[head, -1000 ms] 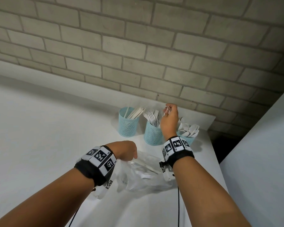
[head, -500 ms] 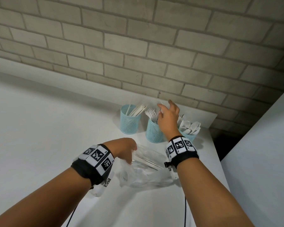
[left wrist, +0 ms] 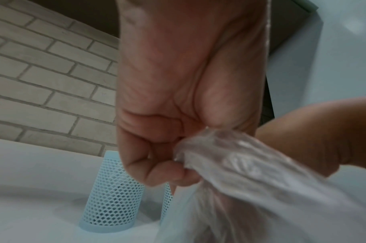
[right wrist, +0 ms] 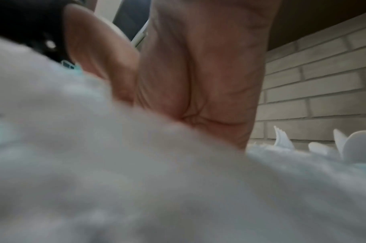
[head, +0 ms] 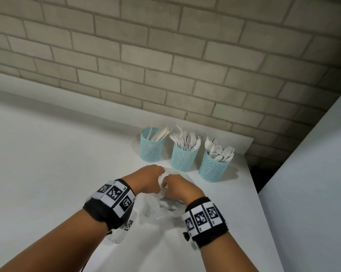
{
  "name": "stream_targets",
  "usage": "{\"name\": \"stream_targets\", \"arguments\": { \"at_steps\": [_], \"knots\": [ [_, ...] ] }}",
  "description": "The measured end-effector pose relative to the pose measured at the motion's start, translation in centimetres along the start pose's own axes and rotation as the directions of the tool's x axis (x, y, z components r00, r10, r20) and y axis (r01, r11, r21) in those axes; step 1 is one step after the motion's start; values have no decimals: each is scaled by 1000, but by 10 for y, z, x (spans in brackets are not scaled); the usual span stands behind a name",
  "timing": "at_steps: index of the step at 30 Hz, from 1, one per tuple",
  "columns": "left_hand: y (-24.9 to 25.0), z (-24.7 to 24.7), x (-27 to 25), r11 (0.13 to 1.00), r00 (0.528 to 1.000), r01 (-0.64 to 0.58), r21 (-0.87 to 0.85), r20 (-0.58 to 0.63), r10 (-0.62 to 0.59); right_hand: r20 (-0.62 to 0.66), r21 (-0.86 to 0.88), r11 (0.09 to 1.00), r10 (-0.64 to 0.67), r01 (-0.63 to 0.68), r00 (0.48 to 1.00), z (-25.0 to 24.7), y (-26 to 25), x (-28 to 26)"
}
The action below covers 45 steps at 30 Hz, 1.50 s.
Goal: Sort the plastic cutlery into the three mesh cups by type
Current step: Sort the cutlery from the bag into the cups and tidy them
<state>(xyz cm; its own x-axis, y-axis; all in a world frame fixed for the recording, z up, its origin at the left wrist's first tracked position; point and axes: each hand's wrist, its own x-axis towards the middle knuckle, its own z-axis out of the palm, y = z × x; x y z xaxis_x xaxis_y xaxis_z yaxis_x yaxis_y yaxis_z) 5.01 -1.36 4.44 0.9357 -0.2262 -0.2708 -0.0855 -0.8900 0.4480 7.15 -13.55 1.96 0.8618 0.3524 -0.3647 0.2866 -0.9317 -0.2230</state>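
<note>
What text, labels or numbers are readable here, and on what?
No readable words, brands or numbers in any view.
Left wristband: black-and-white square marker patterns, plus tiny marks too small to read.
Right wristband: the same.
Mesh cups, cutlery, plastic bag: no print visible.

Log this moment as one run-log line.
left hand grips plastic bag | right hand at bag, grip unclear | knives, forks, spoons in mesh cups

Three blue mesh cups stand upright in a row, holding knives, forks, spoons.
</note>
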Motion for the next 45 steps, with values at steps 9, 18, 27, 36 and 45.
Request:
{"name": "stream_targets", "arguments": {
  "at_steps": [9, 18, 27, 36, 45],
  "knots": [
    [0, 2, -5, 999, 998, -29, -45, -51, 26, -113, -232, 972, -2, -25, 994, 24, -4, 6],
    [0, -1, -5, 997, 998, -47, -62, -43, 45, -145, -306, 952, -62, 15, 988, 21, -3, 5],
    [-4, 0, -2, 997, 999, -43, -70, -32, 41, -202, -118, 993, -49, 25, 978, 9, 5, -3],
    [-14, -2, 1, 996, 999, 3, -87, -42, -6, -106, 592, 799, -51, 104, 993, -17, 19, -10],
    [-21, -4, 4, 979, 997, 17, -202, -64, -31, -93, 869, 482, -66, 114, 993, -23, 11, -15]
  ]
}}
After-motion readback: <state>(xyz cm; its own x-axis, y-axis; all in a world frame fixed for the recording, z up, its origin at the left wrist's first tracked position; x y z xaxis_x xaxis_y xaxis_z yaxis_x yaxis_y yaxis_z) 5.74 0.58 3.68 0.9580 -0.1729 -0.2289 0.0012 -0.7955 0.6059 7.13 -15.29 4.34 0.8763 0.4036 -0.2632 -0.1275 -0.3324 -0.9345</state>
